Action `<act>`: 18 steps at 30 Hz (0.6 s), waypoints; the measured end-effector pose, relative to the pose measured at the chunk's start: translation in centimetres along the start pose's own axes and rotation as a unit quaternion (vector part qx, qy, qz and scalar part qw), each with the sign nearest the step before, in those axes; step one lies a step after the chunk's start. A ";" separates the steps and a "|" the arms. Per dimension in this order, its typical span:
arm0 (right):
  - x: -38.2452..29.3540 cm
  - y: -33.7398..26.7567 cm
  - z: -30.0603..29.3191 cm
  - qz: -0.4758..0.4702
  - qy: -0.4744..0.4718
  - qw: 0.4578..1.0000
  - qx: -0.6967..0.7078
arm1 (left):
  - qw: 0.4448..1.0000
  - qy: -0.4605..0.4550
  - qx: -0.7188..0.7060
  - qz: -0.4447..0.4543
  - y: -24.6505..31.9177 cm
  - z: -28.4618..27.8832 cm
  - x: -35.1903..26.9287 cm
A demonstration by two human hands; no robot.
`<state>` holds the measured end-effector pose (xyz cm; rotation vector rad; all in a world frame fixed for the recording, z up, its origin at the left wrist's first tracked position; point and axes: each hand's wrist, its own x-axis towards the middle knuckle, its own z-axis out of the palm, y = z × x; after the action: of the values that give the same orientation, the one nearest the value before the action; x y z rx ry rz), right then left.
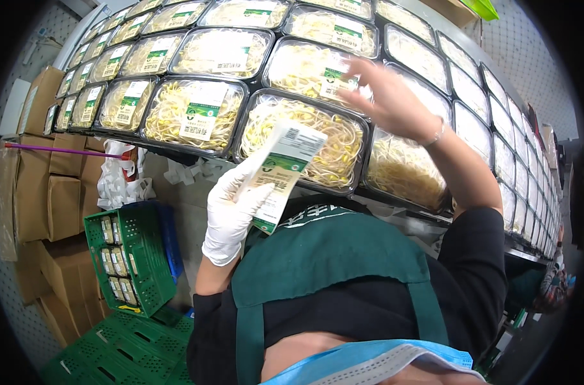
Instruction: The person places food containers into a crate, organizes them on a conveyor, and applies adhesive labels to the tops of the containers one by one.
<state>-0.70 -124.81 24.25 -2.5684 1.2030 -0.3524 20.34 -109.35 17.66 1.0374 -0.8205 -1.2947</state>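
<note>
My left hand, in a white glove, grips a stack of green and white printed labels in front of my apron. My right hand, bare and blurred, has its fingers spread over a labelled tray of bean sprouts; whether they touch it cannot be told. Directly behind the label stack lies a sprout tray with no label visible on its film. Left of it, a sprout tray bears a label. At the right, beneath my right forearm, is another sprout tray.
Rows of black trays cover the table, labelled at left, apparently unlabelled at right. A green crate holding packs stands at lower left, beside cardboard boxes and white bags. A person is at the far right edge.
</note>
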 end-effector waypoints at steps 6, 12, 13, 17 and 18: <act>-4.1 -3.3 1.0 -0.255 -0.030 0.947 0.192 | 0.989 -0.110 0.093 0.022 -0.3 1.2 0.0; -5.7 -4.8 0.5 -0.247 -0.022 0.956 0.157 | 0.996 0.056 0.041 0.053 -0.9 5.0 -2.7; -5.3 -4.4 0.3 -0.250 0.004 0.959 0.134 | 0.995 0.062 0.076 0.021 -0.2 5.7 -3.5; -0.3 -0.6 -1.9 -0.171 0.107 0.959 0.199 | 0.984 0.153 0.088 0.020 0.0 2.6 -6.3; -1.3 -0.9 -1.9 -0.128 0.072 0.982 0.116 | 0.979 0.187 0.052 0.061 -1.1 0.6 -7.4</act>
<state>-1.49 -123.54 26.18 -2.5278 0.8155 -0.7003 18.44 -102.04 17.43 1.2482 -0.6555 -0.9215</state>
